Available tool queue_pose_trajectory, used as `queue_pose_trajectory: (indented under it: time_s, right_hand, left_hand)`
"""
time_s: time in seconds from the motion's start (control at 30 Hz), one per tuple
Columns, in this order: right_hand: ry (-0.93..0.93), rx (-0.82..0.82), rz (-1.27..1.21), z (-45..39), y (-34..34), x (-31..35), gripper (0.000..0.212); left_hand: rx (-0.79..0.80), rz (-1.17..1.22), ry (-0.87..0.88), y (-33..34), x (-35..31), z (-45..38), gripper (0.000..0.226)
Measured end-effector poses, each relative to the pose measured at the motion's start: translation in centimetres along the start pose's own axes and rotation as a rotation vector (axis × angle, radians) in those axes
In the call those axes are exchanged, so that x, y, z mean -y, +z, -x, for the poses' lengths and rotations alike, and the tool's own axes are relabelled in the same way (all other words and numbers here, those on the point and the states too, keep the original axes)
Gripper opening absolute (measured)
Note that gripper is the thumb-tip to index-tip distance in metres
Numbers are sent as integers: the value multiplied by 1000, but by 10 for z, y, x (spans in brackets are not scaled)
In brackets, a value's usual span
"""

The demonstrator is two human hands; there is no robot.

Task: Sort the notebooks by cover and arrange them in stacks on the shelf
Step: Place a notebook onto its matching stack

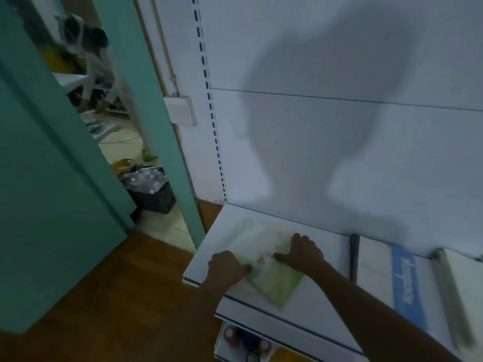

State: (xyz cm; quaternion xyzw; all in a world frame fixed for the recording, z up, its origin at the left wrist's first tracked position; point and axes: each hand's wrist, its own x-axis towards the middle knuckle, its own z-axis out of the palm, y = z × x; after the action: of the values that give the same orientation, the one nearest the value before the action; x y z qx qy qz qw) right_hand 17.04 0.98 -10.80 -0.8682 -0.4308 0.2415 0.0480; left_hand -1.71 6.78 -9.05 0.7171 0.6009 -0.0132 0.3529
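**Green-covered notebooks held on the white shelf, head view**

A small stack of green-covered notebooks (271, 270) lies on the left end of the white shelf (217, 246), turned at an angle to the shelf edge, its near corner reaching towards the front lip. The cover is pale green with a lighter patch at the far end; motion blur hides any print. The left hand (227, 266) grips the stack at its left edge, fingers curled over the cover. The right hand (302, 253) rests on the right part of the stack, thumb stretched left across the cover and fingers bent over the far-right edge; both grips are therefore closed on the notebooks. Both forearms enter from the lower right.

To the right, past a dark upright divider (354, 257), a white notebook with a blue band (407, 280) lies flat on the same shelf, and a further pale notebook (465, 278) lies beyond a second divider at the frame edge. The white back panel (339, 152) carries a large shadow and a slotted upright (211, 108) at its left. Below the shelf, small round items (230, 334) show on a lower level, too blurred to name. At left stand a teal door (52, 178), a wall switch (180, 109), a black crate (154, 192) on the floor, and another person (88, 48) in the far room.
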Motion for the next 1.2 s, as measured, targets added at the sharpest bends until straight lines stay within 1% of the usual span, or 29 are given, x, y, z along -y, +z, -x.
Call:
queue_pose_trajectory:
  time_s: [0.07, 0.1, 0.13, 0.23, 0.37, 0.47, 0.6, 0.83, 0.93, 1.0, 1.1, 1.2]
  right_hand:
    - [35, -12, -59, 6, 4, 1, 91]
    - [57, -17, -102, 9, 8, 2, 92]
    - [82, -25, -142, 13, 12, 4, 91]
    - [184, -73, -211, 22, 25, 17, 83]
    - [314, -190, -171, 34, 38, 42, 72]
    - [391, -234, -178, 43, 46, 54, 71]
    - [434, -261, -187, 50, 50, 59, 69]
    - [450, -336, -206, 67, 60, 66, 58]
    - [469, -320, -250, 73, 63, 65, 54]
    - [499, -285, -329, 77, 63, 60, 58]
    - [541, -233, -476, 82, 63, 50, 70]
    - [579, -228, -562, 89, 65, 43, 71]
  left_hand:
    - [-14, -17, 40, 4, 3, -16, 82]
    - [-23, -16, 58, 1, 0, -17, 85]
    - [-25, -15, 64, 1, -2, -19, 83]
    - [-13, -85, 80, -6, -6, -15, 66]
    - [13, -78, 68, -5, -3, -23, 70]
    - [46, -42, 72, -8, 6, -32, 67]
    - [85, -22, 116, -10, 18, -32, 65]
    - [57, -130, 173, -4, 17, -16, 56]
    - [13, -189, 177, 2, 13, -3, 51]
    - [18, -230, 191, 8, 12, 6, 53]
    - [4, -270, 201, 16, 9, 14, 53]
    - [-12, -313, 230, 19, 5, 21, 54]
